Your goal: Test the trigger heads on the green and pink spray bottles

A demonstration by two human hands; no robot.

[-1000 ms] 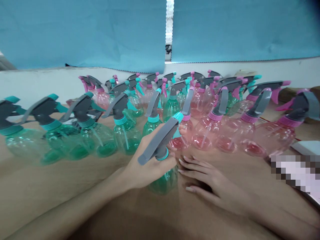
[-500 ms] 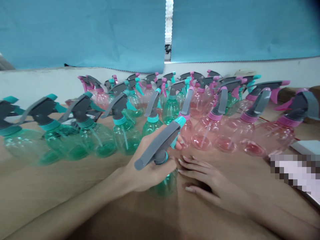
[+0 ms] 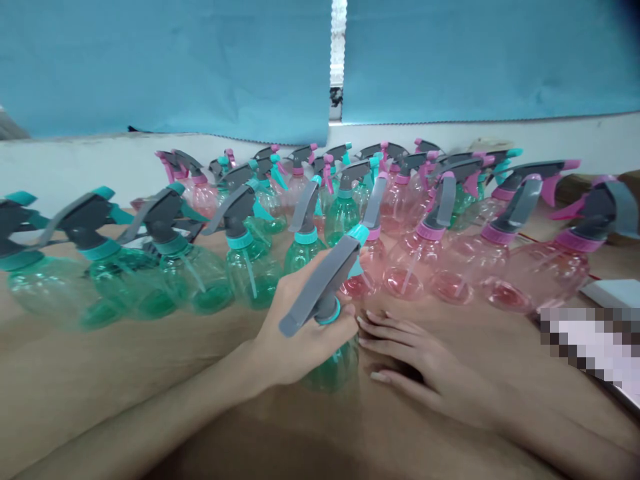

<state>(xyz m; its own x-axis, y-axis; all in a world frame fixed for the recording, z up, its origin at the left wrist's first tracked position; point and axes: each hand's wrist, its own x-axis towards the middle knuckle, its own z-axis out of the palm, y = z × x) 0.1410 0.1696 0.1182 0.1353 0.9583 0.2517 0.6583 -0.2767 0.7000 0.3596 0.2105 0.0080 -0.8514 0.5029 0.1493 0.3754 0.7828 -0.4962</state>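
A green spray bottle (image 3: pixel 331 367) with a grey trigger head and turquoise nozzle stands close in front of me. My left hand (image 3: pixel 300 333) is wrapped round its neck, just under the head; the hand hides part of the bottle. The head slants, its nozzle pointing up and right, away from me. Just right of the bottle, my right hand (image 3: pixel 417 350) lies on the table with its fingers stretched out and nothing in it. Behind my left hand stands another green spray bottle (image 3: pixel 306 250), and right of that a pink spray bottle (image 3: pixel 410 267).
Green spray bottles (image 3: pixel 195 280) line the left of the front row and pink ones (image 3: pixel 543 273) the right. More bottles crowd behind them. A blurred-out flat object (image 3: pixel 595 353) and a white box (image 3: pixel 617 293) lie at the right. Blue sheets (image 3: pixel 165 67) hang at the back.
The held bottle's head has shifted slightly, its rear end moving right and up. The fingertips that showed beside the nozzle are now hidden. My right hand stays in place.
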